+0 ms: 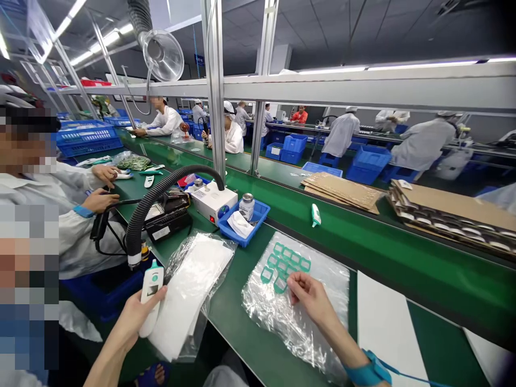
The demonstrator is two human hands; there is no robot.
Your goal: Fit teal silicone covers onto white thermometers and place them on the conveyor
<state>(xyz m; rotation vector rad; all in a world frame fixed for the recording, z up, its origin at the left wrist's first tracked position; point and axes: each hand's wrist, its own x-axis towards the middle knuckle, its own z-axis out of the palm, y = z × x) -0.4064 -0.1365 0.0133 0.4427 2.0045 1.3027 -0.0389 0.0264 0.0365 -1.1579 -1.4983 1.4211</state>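
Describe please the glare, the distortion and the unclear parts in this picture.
Head view: glare streaks the plastic bag under the green frames; ceiling lamps look washed out; edges seem stretched; the upper right corner is dark; pixel blocks hide part of the near co-worker; distant workers lack fine detail.

The counter [234,301] and belt [342,231] are green. Teal-green frames [282,260] surround pale centres; the thermometer [152,301] is white and teal.

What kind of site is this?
Looks like a factory assembly line: a green conveyor belt, coworkers in white coats, and a fume-extraction hose over the bench.
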